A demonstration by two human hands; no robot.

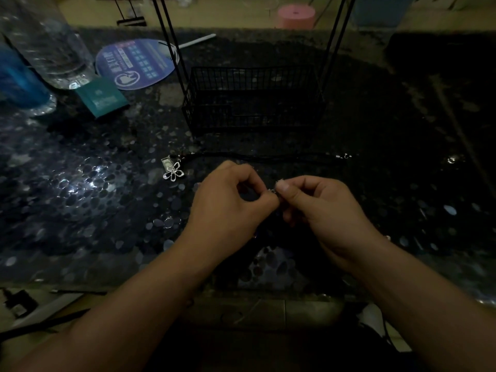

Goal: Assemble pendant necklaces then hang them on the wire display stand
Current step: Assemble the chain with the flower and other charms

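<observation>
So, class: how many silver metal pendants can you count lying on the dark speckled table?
2: a flower-shaped silver pendant left of the hands and a small rectangular silver pendant touching its upper left. The dim light may hide others.

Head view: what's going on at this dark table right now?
A person is working on a necklace. The left hand and right hand meet above the table, both pinching a small silvery piece, too dim to identify. A flower pendant on a black cord lies ahead, before the wire display stand.
</observation>
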